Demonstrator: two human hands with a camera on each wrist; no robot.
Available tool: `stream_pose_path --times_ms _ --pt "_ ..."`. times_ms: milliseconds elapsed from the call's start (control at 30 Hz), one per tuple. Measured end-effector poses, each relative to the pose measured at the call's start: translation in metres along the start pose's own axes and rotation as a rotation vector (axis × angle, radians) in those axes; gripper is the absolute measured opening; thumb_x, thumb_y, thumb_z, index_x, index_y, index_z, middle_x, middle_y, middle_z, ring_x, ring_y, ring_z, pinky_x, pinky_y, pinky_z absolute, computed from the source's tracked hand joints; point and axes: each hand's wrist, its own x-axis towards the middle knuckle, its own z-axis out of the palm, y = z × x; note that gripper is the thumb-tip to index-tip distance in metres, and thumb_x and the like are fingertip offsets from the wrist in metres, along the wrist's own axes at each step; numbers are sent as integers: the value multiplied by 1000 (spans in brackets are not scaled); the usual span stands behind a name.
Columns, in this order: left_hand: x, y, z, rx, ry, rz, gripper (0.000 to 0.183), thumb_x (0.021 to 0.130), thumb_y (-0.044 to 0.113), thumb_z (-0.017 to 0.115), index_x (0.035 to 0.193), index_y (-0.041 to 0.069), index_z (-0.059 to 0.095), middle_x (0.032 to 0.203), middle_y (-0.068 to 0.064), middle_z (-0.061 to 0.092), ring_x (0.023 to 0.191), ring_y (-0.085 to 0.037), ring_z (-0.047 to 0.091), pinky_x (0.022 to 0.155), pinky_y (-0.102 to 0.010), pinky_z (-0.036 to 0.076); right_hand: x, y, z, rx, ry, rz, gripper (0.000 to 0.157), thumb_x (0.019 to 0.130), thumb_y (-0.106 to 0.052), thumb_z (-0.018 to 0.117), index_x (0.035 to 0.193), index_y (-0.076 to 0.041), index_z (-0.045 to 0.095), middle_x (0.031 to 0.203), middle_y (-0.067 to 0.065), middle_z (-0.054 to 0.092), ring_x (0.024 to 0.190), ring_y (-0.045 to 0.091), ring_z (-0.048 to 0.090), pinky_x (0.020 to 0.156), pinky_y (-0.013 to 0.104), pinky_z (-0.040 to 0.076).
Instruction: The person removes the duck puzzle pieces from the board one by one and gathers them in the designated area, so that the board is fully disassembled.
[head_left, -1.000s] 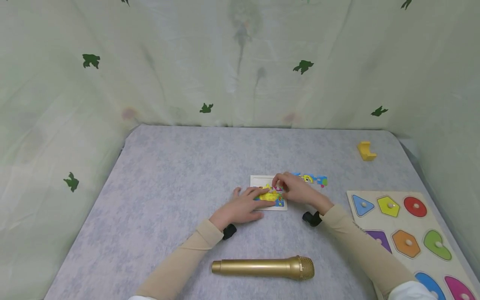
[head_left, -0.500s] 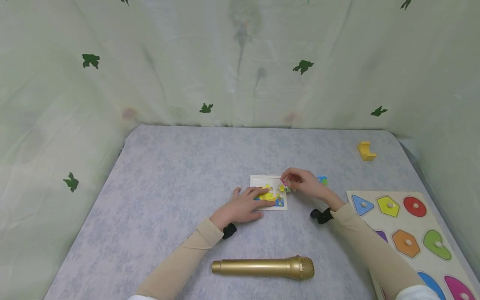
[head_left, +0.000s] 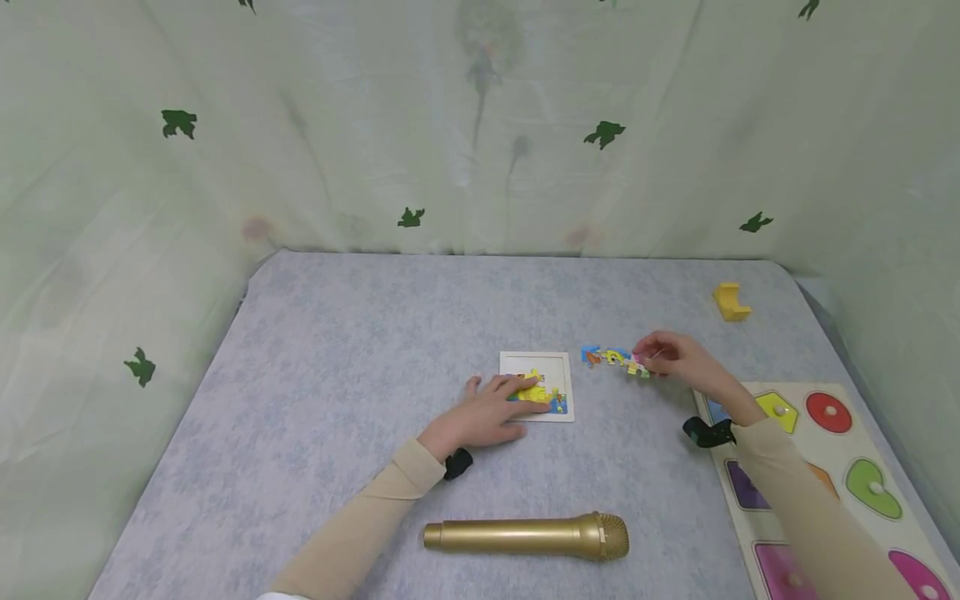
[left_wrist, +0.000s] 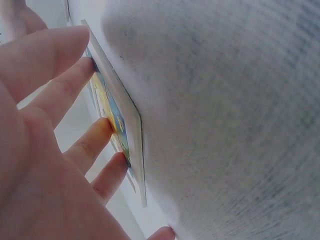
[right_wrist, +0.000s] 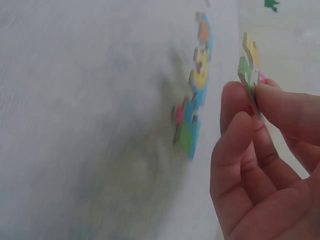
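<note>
Puzzle piece (right_wrist: 244, 70) lifted out of puzzle tray (head_left: 553, 369); right hand (head_left: 678, 358) displaced.
From the tray's right edge, the right hand has shifted towards the table's (head_left: 375, 333) right edge, piece pinched. Bare base now shows at the tray's right edge, behind its front-right corner. The left end of the loose puzzle pieces (head_left: 615, 357) is exposed; the sleeve (head_left: 810, 508) now hides most of the orange hexagon (head_left: 824, 479).

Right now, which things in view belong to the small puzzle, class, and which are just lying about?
In the job: tray, fitted pieces, left hand over them, held piece, right hand pinching it, loose pieces.

Apparently just lying about: microphone, shape board, yellow block.
</note>
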Motion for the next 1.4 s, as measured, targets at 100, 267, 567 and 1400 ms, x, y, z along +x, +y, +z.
stream_pose_path --times_ms 100,267,567,1400 --pt "0 0 0 -8 4 6 45 99 33 52 143 36 45 156 3 21 140 -26 21 102 -62 19 -8 7 -4 -42 -7 17 19 94 -8 60 109 3 61 100 14 59 79 23 58 67 33 51" --pt "-1 0 0 -15 11 8 45 99 32 52 143 36 45 156 2 22 140 -27 21 101 -63 19 -14 14 0 -95 -58 -38 11 93 -2 59 102 1 64 91 10 59 74 19 55 62 30 48" --pt "0 -3 2 -19 17 15 45 99 32 52 144 36 44 157 2 21 140 -28 21 101 -62 18 -10 11 13 -376 8 -101 16 84 7 61 92 -5 66 81 4 59 74 16 52 66 34 44" --pt "-22 -24 2 -86 100 65 40 99 29 53 139 25 53 154 -4 28 140 -26 22 102 -63 18 26 -38 80 -86 -158 -178 15 89 -1 63 104 -1 63 94 5 62 87 19 56 77 33 47"
